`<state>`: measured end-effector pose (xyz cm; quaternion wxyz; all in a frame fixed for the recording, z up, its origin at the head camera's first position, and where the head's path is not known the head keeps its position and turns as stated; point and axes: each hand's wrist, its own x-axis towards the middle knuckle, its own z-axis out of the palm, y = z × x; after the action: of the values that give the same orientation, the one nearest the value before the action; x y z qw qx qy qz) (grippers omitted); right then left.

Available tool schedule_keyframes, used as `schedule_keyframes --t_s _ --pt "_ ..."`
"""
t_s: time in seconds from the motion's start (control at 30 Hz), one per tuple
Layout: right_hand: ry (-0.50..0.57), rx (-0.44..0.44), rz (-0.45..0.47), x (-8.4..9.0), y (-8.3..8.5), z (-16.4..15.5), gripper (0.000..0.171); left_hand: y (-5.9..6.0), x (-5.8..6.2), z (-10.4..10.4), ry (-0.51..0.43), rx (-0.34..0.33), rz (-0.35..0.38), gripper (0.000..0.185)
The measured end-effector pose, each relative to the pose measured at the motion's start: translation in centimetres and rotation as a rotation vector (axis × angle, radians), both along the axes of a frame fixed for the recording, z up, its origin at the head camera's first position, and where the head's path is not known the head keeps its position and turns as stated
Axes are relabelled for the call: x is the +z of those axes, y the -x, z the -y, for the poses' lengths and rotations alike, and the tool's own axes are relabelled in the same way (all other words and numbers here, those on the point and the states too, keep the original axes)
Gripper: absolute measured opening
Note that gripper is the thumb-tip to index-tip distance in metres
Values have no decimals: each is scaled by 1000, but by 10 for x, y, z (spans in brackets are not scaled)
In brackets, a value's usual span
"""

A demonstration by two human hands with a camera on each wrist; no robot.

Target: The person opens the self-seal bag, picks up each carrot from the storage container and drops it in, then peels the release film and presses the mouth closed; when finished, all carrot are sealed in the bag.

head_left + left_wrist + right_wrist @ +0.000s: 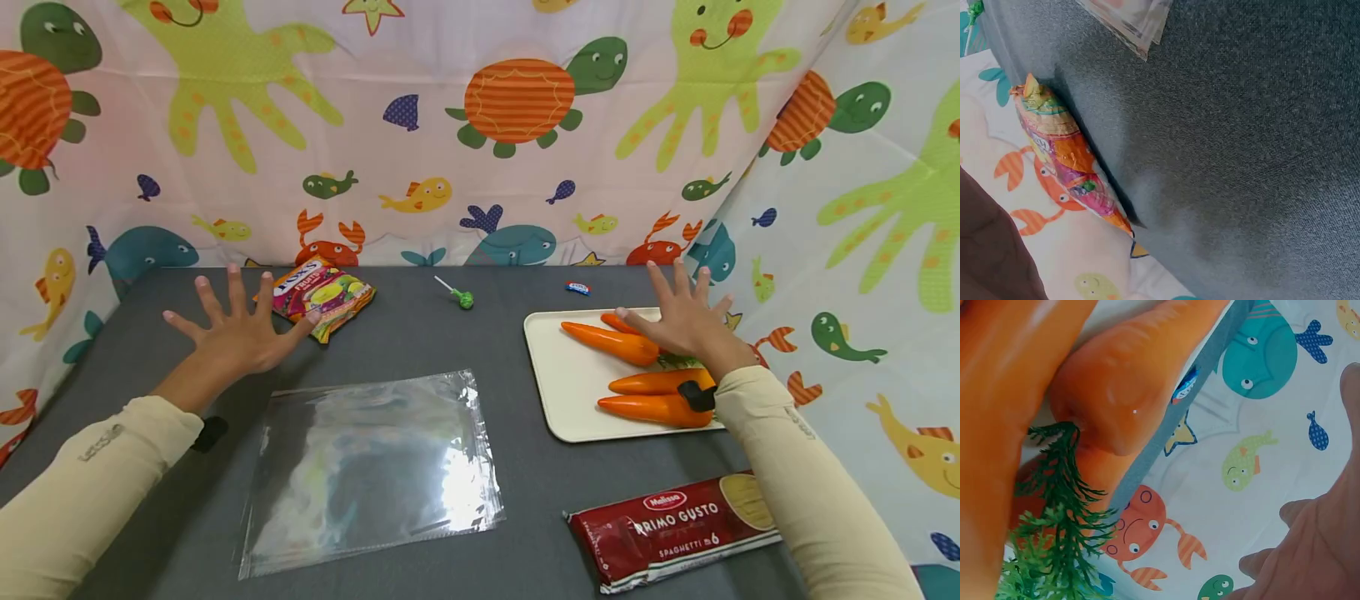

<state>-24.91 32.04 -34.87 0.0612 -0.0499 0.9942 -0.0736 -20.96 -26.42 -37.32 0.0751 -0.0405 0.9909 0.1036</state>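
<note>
Head view: left hand [236,329] hovers over the grey worktop [420,333], fingers spread wide, grip holding nothing; its fingertips lie just beside a colourful candy bag [324,296] at the far left of the worktop. Right hand [686,321] is likewise spread, grip empty, over the far end of a cream tray [558,392] that carries orange carrots [611,342] with green tops. The thumb appears to touch the farthest carrot; contact elsewhere cannot be told. A clear plastic bag [371,471] lies flat near the middle front. A red spaghetti pack [675,529] lies at front right, near the tray. A green lollipop [459,295] and a small wrapped sweet [577,288] lie near the back edge, well apart from both hands. Both sleeves are cream.

Left wrist view: candy bag [1063,162] seen edge-on at the worktop's border, against the printed curtain [997,125]. A corner of the clear plastic bag [1135,19] shows at top. Fingers not in view here.

Right wrist view: carrots [1129,381] fill the frame close up, green tops [1060,537] below them. Fingertips [1300,512] show at lower right, away from the carrots, holding nothing.
</note>
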Motion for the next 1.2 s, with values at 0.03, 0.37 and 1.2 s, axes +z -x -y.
schedule_keyframes --t_s 0.03,0.37,1.2 --pt "5 2 -5 0 -1 0 105 0 0 -1 4 -4 -6 110" --pt "69 53 -53 -1 -10 7 109 -25 13 -47 37 -208 -5 102" --pt "354 432 -54 5 -46 85 45 -59 5 -101 -132 -669 -54 58"
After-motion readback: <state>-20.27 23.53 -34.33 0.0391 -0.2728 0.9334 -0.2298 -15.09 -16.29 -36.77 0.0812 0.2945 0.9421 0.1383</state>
